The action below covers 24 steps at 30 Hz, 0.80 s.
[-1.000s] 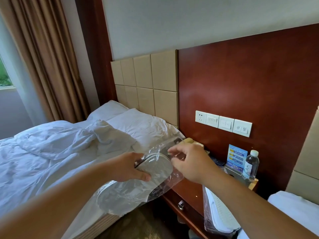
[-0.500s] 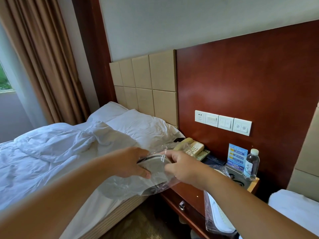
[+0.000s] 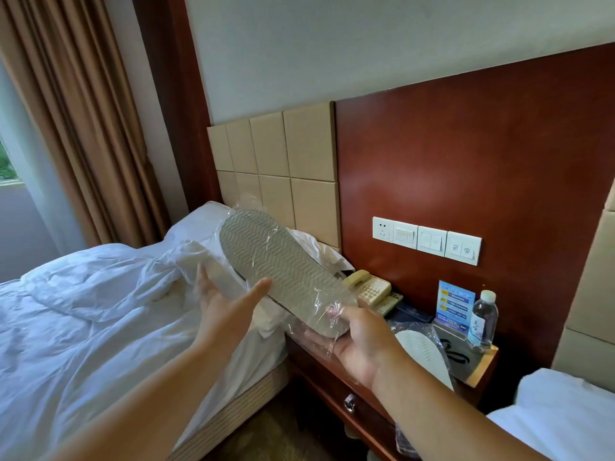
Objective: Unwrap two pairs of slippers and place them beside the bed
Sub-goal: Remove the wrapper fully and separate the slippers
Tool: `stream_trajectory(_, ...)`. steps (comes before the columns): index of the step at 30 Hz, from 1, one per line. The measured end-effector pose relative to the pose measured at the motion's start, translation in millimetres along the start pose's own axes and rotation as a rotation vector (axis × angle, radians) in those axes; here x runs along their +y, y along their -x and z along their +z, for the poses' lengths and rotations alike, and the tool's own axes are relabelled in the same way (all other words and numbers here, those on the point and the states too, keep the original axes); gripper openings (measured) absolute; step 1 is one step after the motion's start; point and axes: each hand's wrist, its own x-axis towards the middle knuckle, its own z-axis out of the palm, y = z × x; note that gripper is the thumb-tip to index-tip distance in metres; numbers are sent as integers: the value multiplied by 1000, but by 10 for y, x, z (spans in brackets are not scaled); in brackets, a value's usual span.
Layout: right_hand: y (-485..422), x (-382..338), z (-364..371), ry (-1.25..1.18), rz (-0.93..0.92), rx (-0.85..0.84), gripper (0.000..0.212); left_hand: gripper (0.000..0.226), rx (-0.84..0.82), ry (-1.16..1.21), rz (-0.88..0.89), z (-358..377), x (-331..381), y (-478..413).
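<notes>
This is a hotel bedroom with a brown curtain (image 3: 83, 121) at the far left and a dark red wood wall panel (image 3: 466, 168) at the back. On the left is a bed (image 3: 83, 327) with a crumpled white duvet and a white pillow (image 3: 199, 224) by the tan padded headboard (image 3: 283, 168). Above the edge of the bed, two bare hands hold up a wrapped pair of slippers (image 3: 283, 264). The grey sole with its zigzag bumps faces the camera, and clear plastic wrap (image 3: 319, 314) is still around it. The left hand (image 3: 226, 304) is open under the long side of the pack, its fingers spread and its thumb flat on the sole. The right hand (image 3: 362, 341) holds the near end of the pack, with its fingers curled under and its thumb pinching the loose plastic. Next comes the bedside worktop (image 3: 479, 367). On it sit a cream telephone (image 3: 369, 287), a second wrapped pair of slippers (image 3: 422, 354) with a white sole, a small blue sign (image 3: 456, 304) and a water bottle (image 3: 482, 317). Above them is a row of white wall switches (image 3: 429, 241). At the far right is the corner of another white bed (image 3: 565, 417).
</notes>
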Motion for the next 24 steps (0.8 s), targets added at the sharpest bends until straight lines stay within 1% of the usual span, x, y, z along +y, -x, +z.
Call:
stream_trajectory(1, 16, 33, -4, 27, -1, -30, 49, 121, -89, 248, -139, 33, 17, 26)
stream_trajectory(2, 36, 61, 2, 58, 7, -66, 49, 111, -204, 456, -260, 69, 33, 56)
stream_trajectory(3, 59, 90, 8, 98, 21, -99, 46, 95, -295, 595, -338, 106, 50, 82)
stream_trajectory(4, 78, 115, 16, 148, 35, -112, 40, 79, -339, 649, -367, 139, 54, 89)
stream_trajectory(5, 101, 130, 28, 199, 43, -102, 35, 66, -345, 660, -363, 167, 55, 84)
stream_trajectory(6, 120, 136, 32, 240, 46, -83, 32, 59, -323, 663, -344, 180, 60, 73)
stream_trajectory(7, 131, 134, 21, 256, 52, -70, 33, 57, -279, 677, -316, 177, 66, 43)
stream_trajectory(10, 158, 73, -43, 277, 77, -70, 42, 60, -166, 710, -213, 83, 134, -52)
stream_trajectory(13, 160, 11, -118, 371, 104, -65, 43, 52, -158, 698, -170, 42, 199, -68)
stream_trajectory(14, 154, 4, -130, 385, 115, -63, 46, 54, -160, 685, -178, 52, 210, -60)
stream_trajectory(16, 136, 6, -129, 389, 124, -51, 51, 67, -161, 664, -217, 98, 215, -21)
stream_trajectory(19, 85, 28, -112, 334, 93, -15, 49, 102, -193, 643, -316, 217, 141, 120)
stream_trajectory(20, 75, 41, -100, 317, 82, -14, 48, 110, -215, 666, -340, 279, 89, 192)
stream_trajectory(22, 77, 75, -63, 326, 65, -36, 50, 113, -258, 702, -348, 430, -9, 339)
stream_trajectory(24, 90, 115, -49, 369, 58, -44, 57, 101, -272, 712, -322, 535, -56, 413)
